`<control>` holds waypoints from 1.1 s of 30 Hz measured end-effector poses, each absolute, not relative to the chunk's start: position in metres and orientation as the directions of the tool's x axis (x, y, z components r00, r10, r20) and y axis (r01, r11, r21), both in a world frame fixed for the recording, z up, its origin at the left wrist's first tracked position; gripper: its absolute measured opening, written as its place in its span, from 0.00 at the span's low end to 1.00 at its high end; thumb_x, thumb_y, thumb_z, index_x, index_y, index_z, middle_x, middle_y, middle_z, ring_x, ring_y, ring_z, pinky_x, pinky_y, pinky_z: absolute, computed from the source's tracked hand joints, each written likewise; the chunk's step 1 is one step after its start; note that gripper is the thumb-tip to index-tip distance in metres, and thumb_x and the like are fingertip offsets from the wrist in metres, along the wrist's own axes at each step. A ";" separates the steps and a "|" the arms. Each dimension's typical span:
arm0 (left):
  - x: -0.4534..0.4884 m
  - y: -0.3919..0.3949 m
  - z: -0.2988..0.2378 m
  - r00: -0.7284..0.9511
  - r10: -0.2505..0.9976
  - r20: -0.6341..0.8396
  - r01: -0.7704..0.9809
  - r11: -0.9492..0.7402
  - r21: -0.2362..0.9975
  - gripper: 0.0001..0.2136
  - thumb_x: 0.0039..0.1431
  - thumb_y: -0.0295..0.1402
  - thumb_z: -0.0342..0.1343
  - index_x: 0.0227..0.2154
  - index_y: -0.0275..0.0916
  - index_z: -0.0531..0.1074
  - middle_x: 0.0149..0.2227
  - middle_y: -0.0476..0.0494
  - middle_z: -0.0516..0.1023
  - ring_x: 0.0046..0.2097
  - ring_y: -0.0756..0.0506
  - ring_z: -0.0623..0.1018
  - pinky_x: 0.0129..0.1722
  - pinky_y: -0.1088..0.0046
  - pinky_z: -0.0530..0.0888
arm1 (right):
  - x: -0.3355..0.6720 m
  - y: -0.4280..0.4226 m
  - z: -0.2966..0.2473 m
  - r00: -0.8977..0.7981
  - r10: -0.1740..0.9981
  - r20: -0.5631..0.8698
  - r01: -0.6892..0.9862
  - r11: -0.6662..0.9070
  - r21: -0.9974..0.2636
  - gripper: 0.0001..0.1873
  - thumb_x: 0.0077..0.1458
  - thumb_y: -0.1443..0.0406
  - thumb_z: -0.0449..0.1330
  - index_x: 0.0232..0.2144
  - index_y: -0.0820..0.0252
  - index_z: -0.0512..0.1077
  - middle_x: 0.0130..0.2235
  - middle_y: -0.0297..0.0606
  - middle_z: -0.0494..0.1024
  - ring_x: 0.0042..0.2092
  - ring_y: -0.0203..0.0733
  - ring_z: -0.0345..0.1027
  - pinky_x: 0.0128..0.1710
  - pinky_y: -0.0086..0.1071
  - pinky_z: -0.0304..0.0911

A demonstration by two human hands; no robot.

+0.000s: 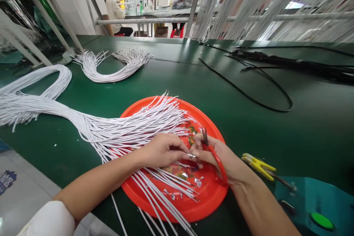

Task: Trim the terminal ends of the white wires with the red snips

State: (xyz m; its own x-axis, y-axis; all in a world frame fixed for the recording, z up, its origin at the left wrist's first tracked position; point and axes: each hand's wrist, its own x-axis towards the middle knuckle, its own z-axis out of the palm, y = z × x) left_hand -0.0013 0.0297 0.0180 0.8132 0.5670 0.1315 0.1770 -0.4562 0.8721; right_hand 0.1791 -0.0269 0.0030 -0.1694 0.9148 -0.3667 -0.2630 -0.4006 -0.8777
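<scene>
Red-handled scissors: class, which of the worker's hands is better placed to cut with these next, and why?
Probably the right hand: it carries the red-handled scissors, blades pointing up. The left hand holds no cutter, pinching a white wire over the red tray.

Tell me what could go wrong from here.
The scissors held in the right hand could nick its fingers, since the blades stand bare beside them. The left forearm passes over the white wires and might drag some out of place. Loose silvery scraps in the red tray could cling to those wires.
</scene>
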 end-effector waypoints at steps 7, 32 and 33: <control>-0.001 0.023 0.014 0.712 0.551 0.436 0.093 -0.689 0.719 0.07 0.55 0.23 0.48 0.30 0.35 0.71 0.28 0.44 0.74 0.32 0.50 0.71 0.34 0.75 0.68 | 0.172 -0.030 0.004 -0.185 0.920 -0.345 -0.382 -0.391 -0.837 0.23 0.35 0.64 0.70 0.26 0.57 0.58 0.21 0.25 0.66 0.21 0.29 0.59 0.21 0.24 0.56; 0.013 0.018 0.015 0.482 0.852 -0.205 0.090 0.184 0.979 0.06 0.49 0.32 0.55 0.26 0.33 0.69 0.22 0.49 0.69 0.24 0.53 0.67 0.25 0.77 0.64 | 0.137 -0.032 -0.002 0.541 0.814 0.212 0.292 0.055 -0.955 0.11 0.42 0.62 0.65 0.26 0.58 0.66 0.27 0.33 0.74 0.29 0.37 0.70 0.31 0.31 0.66; 0.013 0.018 0.014 0.476 0.862 -0.174 0.110 0.138 0.984 0.06 0.49 0.32 0.55 0.27 0.33 0.70 0.24 0.48 0.71 0.25 0.53 0.68 0.26 0.77 0.65 | 0.137 -0.032 -0.001 0.549 0.816 0.180 0.256 0.041 -0.966 0.12 0.41 0.62 0.65 0.25 0.58 0.65 0.27 0.33 0.74 0.29 0.37 0.70 0.31 0.31 0.66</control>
State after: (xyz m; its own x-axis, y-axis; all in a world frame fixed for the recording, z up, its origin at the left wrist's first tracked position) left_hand 0.0127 0.0181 0.0138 0.4756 0.8622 -0.1743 0.1102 0.1381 0.9843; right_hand 0.1371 -0.0317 -0.0014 0.5486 0.8164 0.1803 0.2562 0.0411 -0.9657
